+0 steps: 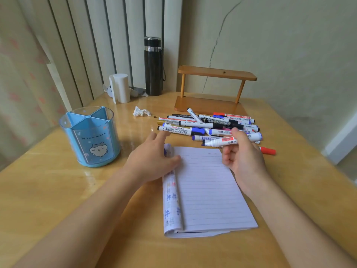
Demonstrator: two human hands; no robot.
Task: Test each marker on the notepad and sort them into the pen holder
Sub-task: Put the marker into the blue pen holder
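Holder (90, 136): blue, divided, upright on the tabletop (58, 190), left of the notepad.
Left hand (154, 161): fingers straight, pressing the notepad's rolled-back pages.
Notepad (208, 190): open at a blank lined page.
Pile (208, 124): markers heaped just beyond the notepad.
Marker (220, 141): white, red label, tip pointing left, over the notepad's far right corner.
Right hand (243, 157): fingers curled round that marker.
Red marker (267, 150): alone, farthest right.

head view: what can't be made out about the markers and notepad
All in the head view.
Held marker: rear end hidden by the right hand; ink colour unclear.
Marker pile: lower ones covered, count uncertain; labels too small.
Notepad: turned-back pages' scribbles partly under the left hand, blurred.
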